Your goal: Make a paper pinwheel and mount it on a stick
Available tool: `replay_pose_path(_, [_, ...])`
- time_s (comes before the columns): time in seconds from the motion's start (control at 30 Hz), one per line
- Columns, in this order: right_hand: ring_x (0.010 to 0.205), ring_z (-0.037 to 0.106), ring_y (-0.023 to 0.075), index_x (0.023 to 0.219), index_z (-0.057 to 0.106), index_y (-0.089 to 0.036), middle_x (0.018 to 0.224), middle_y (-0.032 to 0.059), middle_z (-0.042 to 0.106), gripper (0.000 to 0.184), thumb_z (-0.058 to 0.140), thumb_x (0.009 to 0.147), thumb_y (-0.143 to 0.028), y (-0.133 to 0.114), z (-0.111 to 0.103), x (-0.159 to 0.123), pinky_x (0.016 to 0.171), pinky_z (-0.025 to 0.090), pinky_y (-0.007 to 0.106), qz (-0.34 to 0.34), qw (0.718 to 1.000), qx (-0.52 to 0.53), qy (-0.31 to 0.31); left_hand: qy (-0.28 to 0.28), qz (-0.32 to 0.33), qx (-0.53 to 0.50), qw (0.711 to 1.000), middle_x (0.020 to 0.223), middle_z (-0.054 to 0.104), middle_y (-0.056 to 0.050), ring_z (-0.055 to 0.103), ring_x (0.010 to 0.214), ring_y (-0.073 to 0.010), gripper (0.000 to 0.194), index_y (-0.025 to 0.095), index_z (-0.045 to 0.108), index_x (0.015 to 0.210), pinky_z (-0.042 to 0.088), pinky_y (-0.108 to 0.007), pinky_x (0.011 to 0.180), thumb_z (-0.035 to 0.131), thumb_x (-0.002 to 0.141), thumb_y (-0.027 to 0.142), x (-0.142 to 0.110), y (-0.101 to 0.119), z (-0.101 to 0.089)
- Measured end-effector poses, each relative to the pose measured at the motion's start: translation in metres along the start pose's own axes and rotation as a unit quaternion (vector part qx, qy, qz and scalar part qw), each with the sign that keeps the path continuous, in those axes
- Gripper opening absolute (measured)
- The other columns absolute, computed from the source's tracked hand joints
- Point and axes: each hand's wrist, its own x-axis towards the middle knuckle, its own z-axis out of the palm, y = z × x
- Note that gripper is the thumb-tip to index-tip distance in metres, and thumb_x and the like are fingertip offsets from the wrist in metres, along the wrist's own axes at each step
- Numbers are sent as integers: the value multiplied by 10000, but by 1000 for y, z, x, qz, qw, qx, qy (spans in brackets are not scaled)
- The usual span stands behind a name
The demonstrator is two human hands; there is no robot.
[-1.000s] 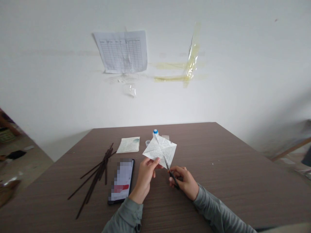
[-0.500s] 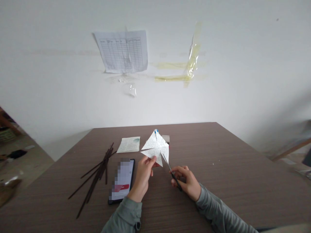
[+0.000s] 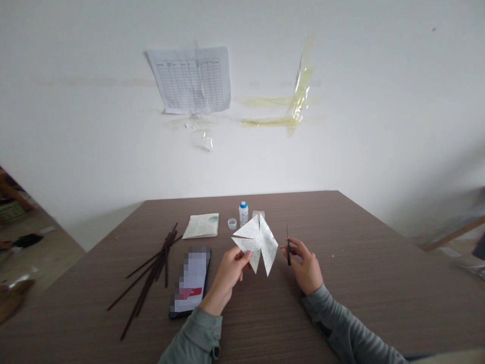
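My left hand [image 3: 229, 273] pinches a square of handwritten paper [image 3: 257, 243] by its lower left part and holds it above the brown table [image 3: 364, 283]. The paper is cut into pointed flaps that hang apart. My right hand [image 3: 305, 265] is closed on small dark scissors [image 3: 288, 242], blades together and pointing up, a short way to the right of the paper and clear of it.
A phone [image 3: 190, 279] lies left of my left hand, with a bundle of thin dark sticks [image 3: 149, 273] further left. Behind the paper stand a small white bottle with a blue cap [image 3: 243, 213], a loose cap [image 3: 232, 223] and a folded leaflet [image 3: 201, 225]. The wall is close behind.
The scissors have come out of the paper and swung up and to the right. The paper has dropped lower and its cut flaps now hang apart.
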Motion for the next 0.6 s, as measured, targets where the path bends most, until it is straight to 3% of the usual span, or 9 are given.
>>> replay_pose_path(0.17, [1189,1004,455,1279,887,-294,1178,129,1037,422,862,971,-580,3,0,1,1189,734,628,18,999,-5,36,-40,-16,31,999,688,694,22,514,560,-119,485,225,799,757,347,-225,448,1101,779,604,-1,2,3])
replay_pose_path(0.27, [1252,1001,432,1291,888,-293,1228,121,1039,356,880,999,-496,3,1,-3,1224,729,600,15,999,-1,34,-56,-21,37,998,660,654,36,486,553,-117,469,227,794,739,342,-231,450,1099,795,579,-2,4,5])
replay_pose_path(0.43, [1265,997,433,1250,883,-299,1235,126,1037,336,872,945,-439,-5,-2,-5,1168,761,568,34,999,32,1,-66,-34,48,996,679,678,22,503,570,-126,425,224,814,742,350,-241,467,1094,826,533,-4,6,6])
replay_pose_path(0.6, [1067,980,400,1157,892,-302,1001,96,991,333,879,860,-452,-4,-6,0,995,758,493,34,999,2,1,-65,-37,49,996,711,715,-2,546,586,-140,393,215,835,769,338,-247,484,1063,881,515,-4,5,6])
